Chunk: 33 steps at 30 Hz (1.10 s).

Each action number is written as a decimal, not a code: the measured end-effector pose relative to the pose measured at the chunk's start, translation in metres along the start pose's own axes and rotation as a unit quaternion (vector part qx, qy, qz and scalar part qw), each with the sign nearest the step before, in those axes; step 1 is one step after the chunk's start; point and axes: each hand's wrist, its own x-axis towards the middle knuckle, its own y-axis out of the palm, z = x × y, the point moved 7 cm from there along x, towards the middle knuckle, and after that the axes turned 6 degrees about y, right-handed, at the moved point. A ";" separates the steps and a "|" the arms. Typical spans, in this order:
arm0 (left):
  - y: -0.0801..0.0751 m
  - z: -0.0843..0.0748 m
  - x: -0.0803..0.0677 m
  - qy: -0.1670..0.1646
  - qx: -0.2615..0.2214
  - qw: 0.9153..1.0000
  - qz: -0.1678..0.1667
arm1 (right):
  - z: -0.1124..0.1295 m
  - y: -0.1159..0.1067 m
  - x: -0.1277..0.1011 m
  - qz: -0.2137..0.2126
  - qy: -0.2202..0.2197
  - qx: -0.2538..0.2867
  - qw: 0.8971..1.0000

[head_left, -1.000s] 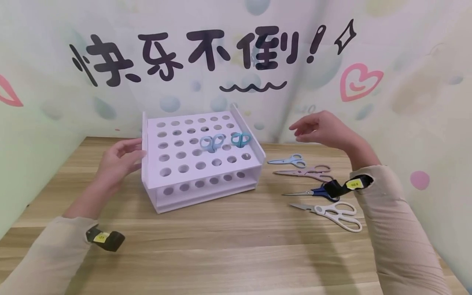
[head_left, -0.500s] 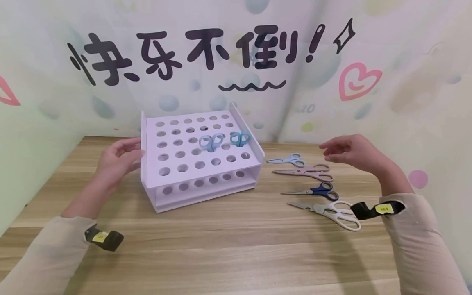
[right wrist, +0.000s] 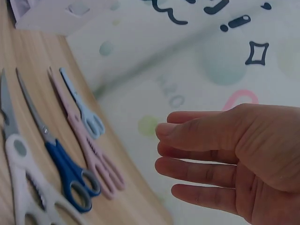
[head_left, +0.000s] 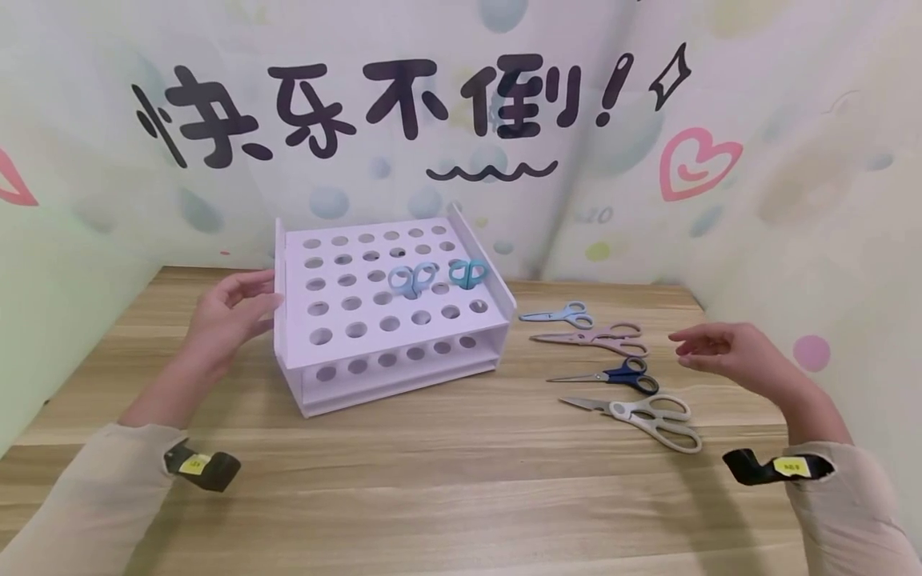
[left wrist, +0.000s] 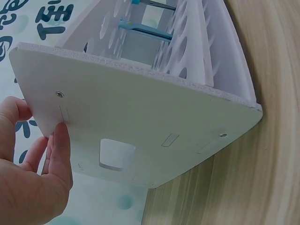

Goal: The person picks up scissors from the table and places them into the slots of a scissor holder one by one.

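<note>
A white rack (head_left: 370, 354) with rows of round holes stands on the table. Light blue scissors (head_left: 412, 280) and teal scissors (head_left: 469, 274) sit upright in its holes, their blades hanging below. My left hand (head_left: 232, 316) grips the rack's left side panel (left wrist: 140, 108), thumb at the upper edge and fingers against the outer face. My right hand (head_left: 742, 358) hovers at the right with loosely bent fingers and holds nothing. Nearest it lie pink scissors (head_left: 598, 338), dark blue scissors (head_left: 625, 375), pale blue scissors (head_left: 565, 315) and white kitchen scissors (head_left: 644, 419).
The wood-grain table (head_left: 432, 496) meets a printed curtain (head_left: 612, 216) behind the rack. Another curtain (head_left: 850, 336) hangs close to my right arm. All the loose scissors lie flat in a column right of the rack, tips pointing left.
My right hand has moved right and down, from above the back of the table to beside the scissors' handles. The left hand, rack and scissors stay in place.
</note>
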 end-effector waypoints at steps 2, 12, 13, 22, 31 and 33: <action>0.000 -0.001 0.000 0.001 -0.003 1.000 0.000 | -0.009 0.002 -0.006 0.000 0.004 0.000 1.000; 0.000 -0.001 0.000 0.003 0.015 1.000 0.003 | -0.040 0.013 -0.031 -0.011 0.003 0.029 1.000; 0.000 -0.001 0.001 0.002 0.016 1.000 0.003 | -0.042 0.014 -0.032 -0.010 0.002 0.033 0.999; -0.001 0.001 0.000 0.007 0.001 1.000 0.002 | -0.056 0.040 -0.045 0.009 0.017 0.042 0.999; 0.000 0.000 -0.001 0.004 0.007 1.000 0.002 | -0.073 0.058 -0.060 0.006 0.041 0.078 0.996; 0.001 0.000 -0.001 0.005 0.006 1.000 0.002 | -0.076 0.060 -0.062 -0.001 0.053 0.076 0.996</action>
